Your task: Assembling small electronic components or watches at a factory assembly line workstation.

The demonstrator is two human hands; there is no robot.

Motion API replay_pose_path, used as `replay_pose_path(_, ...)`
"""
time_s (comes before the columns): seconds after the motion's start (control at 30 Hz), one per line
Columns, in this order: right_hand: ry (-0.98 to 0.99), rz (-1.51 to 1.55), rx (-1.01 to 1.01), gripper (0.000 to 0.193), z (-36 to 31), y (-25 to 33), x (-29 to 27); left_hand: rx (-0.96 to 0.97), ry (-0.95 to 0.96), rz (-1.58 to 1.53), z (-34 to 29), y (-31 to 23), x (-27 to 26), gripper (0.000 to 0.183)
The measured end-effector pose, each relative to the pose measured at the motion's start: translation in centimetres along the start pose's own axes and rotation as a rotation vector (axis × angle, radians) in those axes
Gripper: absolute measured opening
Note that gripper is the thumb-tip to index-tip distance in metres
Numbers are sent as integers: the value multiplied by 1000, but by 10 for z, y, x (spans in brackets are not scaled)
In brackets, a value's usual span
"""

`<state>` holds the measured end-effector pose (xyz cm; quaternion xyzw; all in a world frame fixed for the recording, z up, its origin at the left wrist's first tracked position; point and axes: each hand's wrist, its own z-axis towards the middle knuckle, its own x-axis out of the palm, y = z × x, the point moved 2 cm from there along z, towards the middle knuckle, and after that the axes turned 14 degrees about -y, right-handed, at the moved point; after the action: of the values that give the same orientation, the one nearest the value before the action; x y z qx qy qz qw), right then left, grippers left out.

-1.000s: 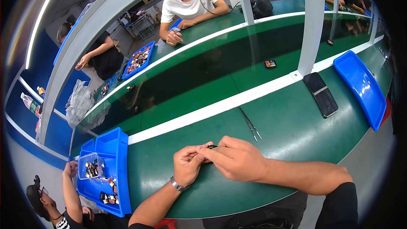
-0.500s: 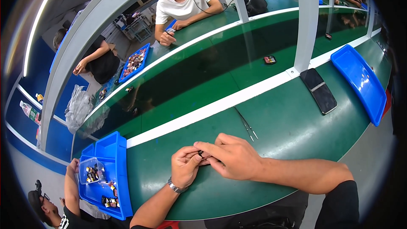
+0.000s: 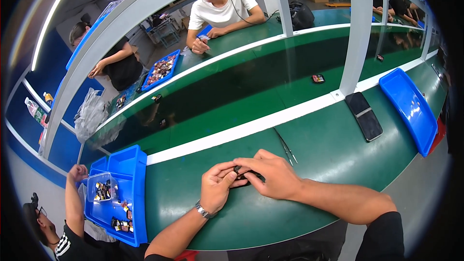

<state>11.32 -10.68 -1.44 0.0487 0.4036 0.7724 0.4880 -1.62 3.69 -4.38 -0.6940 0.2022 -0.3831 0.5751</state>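
Note:
Over the green worktop (image 3: 193,234), my left hand (image 3: 217,186) pinches a small black part (image 3: 238,169) between thumb and fingers. A silver watch is on that wrist. From the right, my right hand (image 3: 275,176) reaches across, its index fingertip on the same part and its thumb curled below. The fingers cover most of the part, so its exact kind cannot be made out. Beyond my right hand lies a pair of metal tweezers (image 3: 287,148), touched by neither hand.
At left stands a blue divided bin (image 3: 140,198) with a clear box (image 3: 112,191) of small parts; a co-worker's hand (image 3: 77,171) is by it. On the right lie a black phone-like slab (image 3: 367,123) and a blue tray (image 3: 389,79). A white rail (image 3: 232,134) borders the worktop.
The view has shifted slightly. My right thumb and fingers have spread a little further apart around the black part. The co-worker's hand at left has moved up off the bin's edge.

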Motion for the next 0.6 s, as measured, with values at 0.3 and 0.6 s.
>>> replay_pose_path(0.3,-105,-108,-234,23,8,10,0,-47,0,16,0,-4,2,28)
replay_pose_path(0.6,-72,-201,-256,21,6,13,0,-69,-9,17,0,-6,4,26)
